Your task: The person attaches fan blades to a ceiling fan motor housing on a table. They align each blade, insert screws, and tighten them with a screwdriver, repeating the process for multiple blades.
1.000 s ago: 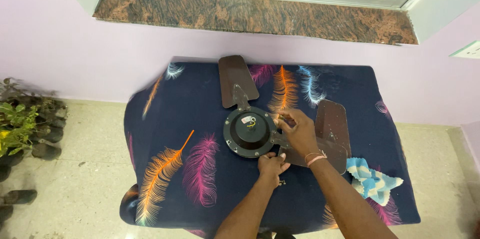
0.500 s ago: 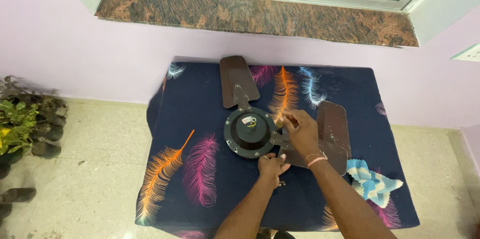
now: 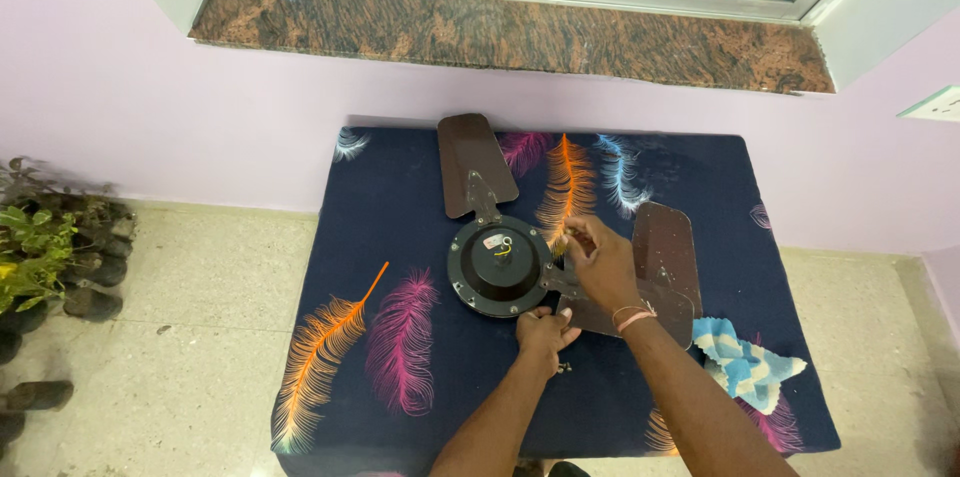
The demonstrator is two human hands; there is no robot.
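Two hands on the ceiling fan motor hub (image 3: 500, 266), which sits mid-table on the feather-print cloth (image 3: 400, 237): left hand (image 3: 543, 328) gripping the hub's near rim, right hand (image 3: 600, 262) with fingers pinched together at the hub's right edge over the blade bracket (image 3: 665, 272), blue checked rag (image 3: 745, 362) further right.

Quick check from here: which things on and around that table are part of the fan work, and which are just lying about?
In hand:
- fan motor hub, gripped at its near edge by the left hand
- right-side blade, with the right hand at its bracket
- rear blade, attached

Lying about:
- blue checked cloth
- potted plants on the floor
- feather-print table cover
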